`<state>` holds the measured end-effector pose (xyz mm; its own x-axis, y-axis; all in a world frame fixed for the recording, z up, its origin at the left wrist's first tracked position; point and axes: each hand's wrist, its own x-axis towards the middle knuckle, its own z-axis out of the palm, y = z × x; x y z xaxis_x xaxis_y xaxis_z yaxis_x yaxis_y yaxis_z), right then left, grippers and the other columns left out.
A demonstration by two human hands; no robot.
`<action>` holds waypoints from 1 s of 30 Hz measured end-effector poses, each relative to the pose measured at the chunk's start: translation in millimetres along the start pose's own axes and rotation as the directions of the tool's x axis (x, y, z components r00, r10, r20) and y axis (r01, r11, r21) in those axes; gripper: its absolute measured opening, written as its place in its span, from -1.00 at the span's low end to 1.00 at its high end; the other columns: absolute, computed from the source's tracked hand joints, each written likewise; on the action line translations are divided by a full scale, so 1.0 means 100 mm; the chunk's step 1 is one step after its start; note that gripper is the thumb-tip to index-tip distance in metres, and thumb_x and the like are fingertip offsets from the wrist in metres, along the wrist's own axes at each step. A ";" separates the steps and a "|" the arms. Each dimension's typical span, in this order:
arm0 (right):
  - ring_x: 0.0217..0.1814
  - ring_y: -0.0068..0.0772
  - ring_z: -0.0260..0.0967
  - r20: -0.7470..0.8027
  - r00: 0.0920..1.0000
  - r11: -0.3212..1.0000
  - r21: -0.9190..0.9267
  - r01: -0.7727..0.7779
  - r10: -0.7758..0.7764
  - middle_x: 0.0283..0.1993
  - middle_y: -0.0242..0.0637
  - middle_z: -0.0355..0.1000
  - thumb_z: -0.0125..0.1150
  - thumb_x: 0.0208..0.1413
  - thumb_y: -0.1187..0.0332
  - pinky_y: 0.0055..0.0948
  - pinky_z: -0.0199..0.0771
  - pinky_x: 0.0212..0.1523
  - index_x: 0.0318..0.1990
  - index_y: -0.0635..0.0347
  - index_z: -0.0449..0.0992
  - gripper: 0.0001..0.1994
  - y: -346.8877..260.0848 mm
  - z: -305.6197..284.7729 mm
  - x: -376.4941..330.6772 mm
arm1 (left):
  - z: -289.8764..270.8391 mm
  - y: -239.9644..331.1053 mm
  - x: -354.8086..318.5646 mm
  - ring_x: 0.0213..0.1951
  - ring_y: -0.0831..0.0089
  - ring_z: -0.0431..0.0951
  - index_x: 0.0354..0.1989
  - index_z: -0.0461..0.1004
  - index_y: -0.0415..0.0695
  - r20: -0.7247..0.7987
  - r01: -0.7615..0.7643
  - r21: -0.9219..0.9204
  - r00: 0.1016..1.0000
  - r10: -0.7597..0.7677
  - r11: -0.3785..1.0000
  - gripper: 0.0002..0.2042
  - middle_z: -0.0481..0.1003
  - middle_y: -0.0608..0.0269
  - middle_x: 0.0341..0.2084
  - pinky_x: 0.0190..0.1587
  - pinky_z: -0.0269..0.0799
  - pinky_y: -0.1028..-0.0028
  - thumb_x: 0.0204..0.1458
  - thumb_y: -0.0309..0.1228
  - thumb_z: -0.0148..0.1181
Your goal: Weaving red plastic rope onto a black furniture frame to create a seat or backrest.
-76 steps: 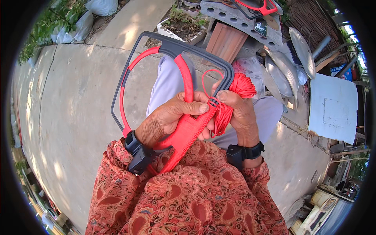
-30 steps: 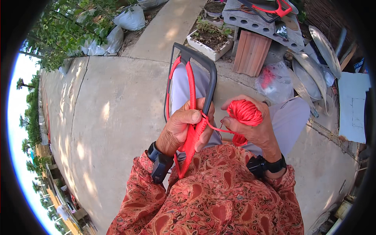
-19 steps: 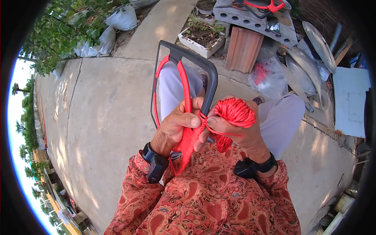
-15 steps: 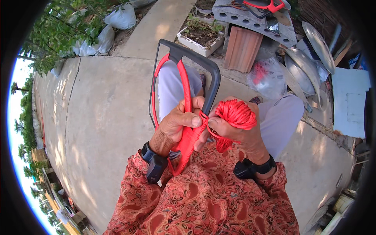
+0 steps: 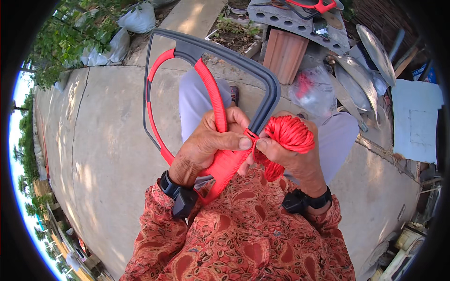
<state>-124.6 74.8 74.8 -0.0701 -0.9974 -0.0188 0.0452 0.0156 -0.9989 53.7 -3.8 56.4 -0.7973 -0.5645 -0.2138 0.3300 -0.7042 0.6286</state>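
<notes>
Hands meet at the grey frame point(image 5: 262, 75): left hand point(image 5: 206, 147) still grips its red-wrapped bar, thumb pressing the cord; right hand point(image 5: 293, 157) clutches the red cord ball point(image 5: 290, 133), now pinching the strand tighter against the frame than before.

Left side: the concrete ground point(image 5: 93, 140) is wide and bare, lots of room.
Middle: the grey frame point(image 5: 220, 49) and red cord ball point(image 5: 288, 133) fill the space by both hands.
Far right: metal pans point(image 5: 370, 51), a brick point(image 5: 283, 56) and a plastic bag point(image 5: 311, 91) crowd together.
</notes>
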 end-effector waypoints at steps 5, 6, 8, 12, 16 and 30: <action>-0.47 -0.74 0.37 -0.083 0.993 0.992 -0.101 0.081 -0.090 -0.50 -0.43 0.45 0.33 -0.11 0.44 -0.62 0.41 -0.45 -0.37 0.27 0.44 -0.81 0.08 0.01 -0.04 | 0.03 0.00 0.02 -0.52 0.23 0.61 -0.17 0.37 -0.32 0.004 -0.003 0.031 1.000 0.003 1.000 -0.73 0.56 -0.01 -0.44 -0.52 0.62 0.30 -0.06 -0.69 0.23; -0.47 -0.73 0.38 -0.134 0.988 0.993 -0.098 0.062 -0.075 -0.50 -0.41 0.45 0.34 -0.13 0.43 -0.61 0.40 -0.47 -0.38 0.27 0.44 -0.80 0.08 0.04 -0.05 | 0.04 -0.01 0.02 -0.52 0.24 0.61 -0.15 0.39 -0.34 0.008 -0.003 0.020 1.000 0.003 1.000 -0.73 0.56 -0.02 -0.43 -0.50 0.62 0.30 -0.05 -0.68 0.24; -0.50 -0.69 0.39 -0.171 0.982 0.995 -0.074 0.071 -0.083 -0.52 -0.40 0.45 0.34 -0.15 0.43 -0.60 0.41 -0.48 -0.38 0.26 0.43 -0.79 0.10 0.10 -0.06 | 0.05 -0.01 0.01 -0.52 0.25 0.61 -0.14 0.40 -0.35 -0.022 -0.010 0.042 1.000 0.011 0.999 -0.73 0.56 -0.02 -0.42 -0.50 0.62 0.32 -0.05 -0.67 0.25; -0.58 -0.57 0.45 -0.090 0.791 0.710 -0.512 0.484 -0.605 -0.55 -0.36 0.47 0.35 -0.18 0.45 -0.57 0.43 -0.49 -0.37 0.25 0.44 -0.78 0.22 0.06 0.03 | 0.12 0.00 -0.04 -0.57 0.20 0.59 -0.26 0.49 -0.36 -0.111 -0.019 0.048 0.993 0.024 0.999 -0.79 0.56 -0.04 -0.45 -0.57 0.60 0.30 -0.13 -0.72 0.23; -0.56 -0.52 0.49 -0.065 0.758 0.703 -0.432 0.565 -0.649 -0.52 -0.33 0.49 0.34 -0.16 0.47 -0.56 0.46 -0.46 -0.34 0.25 0.46 -0.79 0.26 0.03 0.04 | 0.11 -0.01 -0.03 -0.57 0.19 0.59 -0.24 0.48 -0.37 -0.125 -0.010 0.065 0.992 0.018 0.998 -0.79 0.56 -0.04 -0.45 -0.56 0.61 0.30 -0.11 -0.72 0.22; -0.52 -0.53 0.47 -0.201 0.946 0.892 -0.427 0.150 -0.255 -0.53 -0.39 0.49 0.43 -0.19 0.36 -0.53 0.44 -0.42 -0.38 0.21 0.50 -0.76 0.10 0.01 -0.04 | 0.10 -0.01 0.04 -0.56 0.25 0.60 -0.20 0.48 -0.35 -0.168 0.035 0.139 0.986 -0.011 0.990 -0.78 0.56 0.02 -0.45 -0.53 0.62 0.32 -0.07 -0.63 0.27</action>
<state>-123.0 79.1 64.5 -0.2779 -0.9331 0.2282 -0.3961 -0.1051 -0.9122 44.8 -1.2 61.6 -0.7045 -0.6210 -0.3435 0.2288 -0.6569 0.7184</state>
